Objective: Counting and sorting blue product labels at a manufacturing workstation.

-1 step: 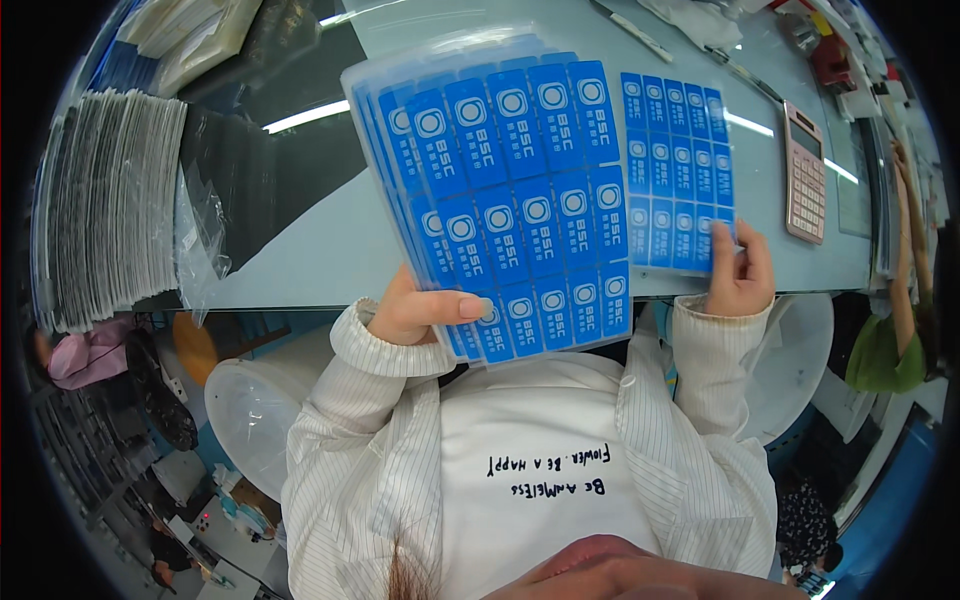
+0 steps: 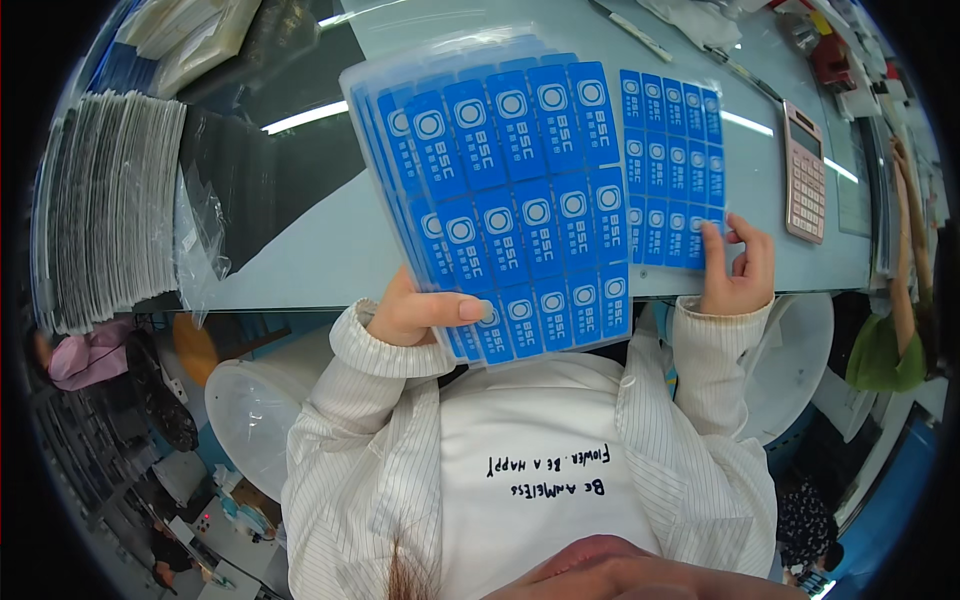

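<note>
My left hand (image 2: 425, 310) is closed on a fanned stack of blue label sheets (image 2: 535, 215), its thumb lying across the lower left corner. Clear plastic margins stick out along the stack's top and left edges. Rows of blue rectangular labels with white ring marks cover each sheet. To the right, another blue label sheet (image 2: 677, 160) lies on the table, partly behind the stack. My right hand (image 2: 738, 270) is at its lower right corner, thumb touching the sheet, the other fingers apart from the thumb and off to the right of the edge.
A tall pile of thin sheets (image 2: 115, 210) stands at the left, with a crumpled clear bag (image 2: 200, 235) beside it. A pink calculator (image 2: 804, 175) and a pen (image 2: 745, 72) lie on the right. White bins (image 2: 250, 420) stand below the table edge.
The sheet at the right has slid slightly left. My right thumb has moved left with it, and its fingers have spread from the thumb. My left hand and the stack look still.
</note>
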Available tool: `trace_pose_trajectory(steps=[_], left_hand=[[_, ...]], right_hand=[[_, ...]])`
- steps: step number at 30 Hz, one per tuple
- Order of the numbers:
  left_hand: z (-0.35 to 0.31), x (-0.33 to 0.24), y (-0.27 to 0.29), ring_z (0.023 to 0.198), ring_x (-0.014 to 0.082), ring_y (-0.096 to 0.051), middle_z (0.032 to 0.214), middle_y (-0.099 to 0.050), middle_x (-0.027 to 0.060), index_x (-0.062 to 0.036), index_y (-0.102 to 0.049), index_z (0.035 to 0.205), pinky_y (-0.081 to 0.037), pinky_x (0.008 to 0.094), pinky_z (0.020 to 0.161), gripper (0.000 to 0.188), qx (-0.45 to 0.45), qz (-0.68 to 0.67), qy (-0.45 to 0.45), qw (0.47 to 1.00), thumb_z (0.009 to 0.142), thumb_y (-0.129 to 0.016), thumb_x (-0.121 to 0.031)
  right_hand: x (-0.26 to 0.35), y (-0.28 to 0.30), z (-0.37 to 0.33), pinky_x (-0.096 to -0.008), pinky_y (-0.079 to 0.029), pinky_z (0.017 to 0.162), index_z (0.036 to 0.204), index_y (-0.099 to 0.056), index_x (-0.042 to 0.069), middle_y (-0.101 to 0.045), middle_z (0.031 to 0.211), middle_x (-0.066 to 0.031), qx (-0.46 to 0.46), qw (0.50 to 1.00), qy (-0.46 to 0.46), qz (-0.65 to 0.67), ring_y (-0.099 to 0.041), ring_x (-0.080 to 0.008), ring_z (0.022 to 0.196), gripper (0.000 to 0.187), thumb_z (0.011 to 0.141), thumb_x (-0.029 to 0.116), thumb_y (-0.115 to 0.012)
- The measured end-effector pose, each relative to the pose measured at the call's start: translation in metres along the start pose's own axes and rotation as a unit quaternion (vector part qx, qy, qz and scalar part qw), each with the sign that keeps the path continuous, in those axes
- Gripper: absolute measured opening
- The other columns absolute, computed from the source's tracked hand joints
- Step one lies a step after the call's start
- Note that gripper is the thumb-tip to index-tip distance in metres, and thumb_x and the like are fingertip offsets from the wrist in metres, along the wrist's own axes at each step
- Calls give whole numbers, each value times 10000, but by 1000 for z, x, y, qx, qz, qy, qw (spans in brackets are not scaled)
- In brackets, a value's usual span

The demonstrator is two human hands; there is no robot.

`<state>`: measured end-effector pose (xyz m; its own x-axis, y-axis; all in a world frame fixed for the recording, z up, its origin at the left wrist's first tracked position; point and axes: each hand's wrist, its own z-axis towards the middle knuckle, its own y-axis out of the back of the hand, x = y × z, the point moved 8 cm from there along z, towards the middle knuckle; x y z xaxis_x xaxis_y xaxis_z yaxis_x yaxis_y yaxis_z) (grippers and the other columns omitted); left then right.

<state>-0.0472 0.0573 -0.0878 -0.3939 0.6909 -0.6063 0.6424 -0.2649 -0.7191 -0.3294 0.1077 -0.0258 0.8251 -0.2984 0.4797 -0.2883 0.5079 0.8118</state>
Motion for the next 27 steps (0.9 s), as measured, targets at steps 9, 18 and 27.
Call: trace_pose_trajectory(steps=[9, 18, 27], left_hand=[[3, 5, 7, 1098, 315, -539, 1214, -544, 173, -36, -395, 1318, -446, 450, 918, 810, -21, 45, 19, 999, 612, -784, -113], [0, 3, 3, 1134, 307, -514, 1237, -523, 175, -32, -380, 1325, -437, 447, 935, 807, -29, 35, 13, 999, 633, -786, -119], [-1, 6, 0, 1150, 355, -498, 1252, -503, 205, -38, -344, 1347, -425, 488, 952, 790, -35, -31, 92, 995, 635, -684, -36]], right_hand=[[59, -14, -29, -195, -321, 536, 1006, -608, 13, -536, 811, -7, 235, 926, 37, 294, -431, -66, 595, 362, 709, 138, -774], [-18, -19, -16, -175, -353, 572, 948, -634, -15, -582, 785, -24, 93, 880, -150, 440, -488, -58, 664, 194, 779, 58, -698], [5, 17, -3, -207, -280, 495, 1013, -650, 30, -538, 859, -26, -86, 996, 37, 10, -297, -62, 552, 353, 715, 169, -779]])
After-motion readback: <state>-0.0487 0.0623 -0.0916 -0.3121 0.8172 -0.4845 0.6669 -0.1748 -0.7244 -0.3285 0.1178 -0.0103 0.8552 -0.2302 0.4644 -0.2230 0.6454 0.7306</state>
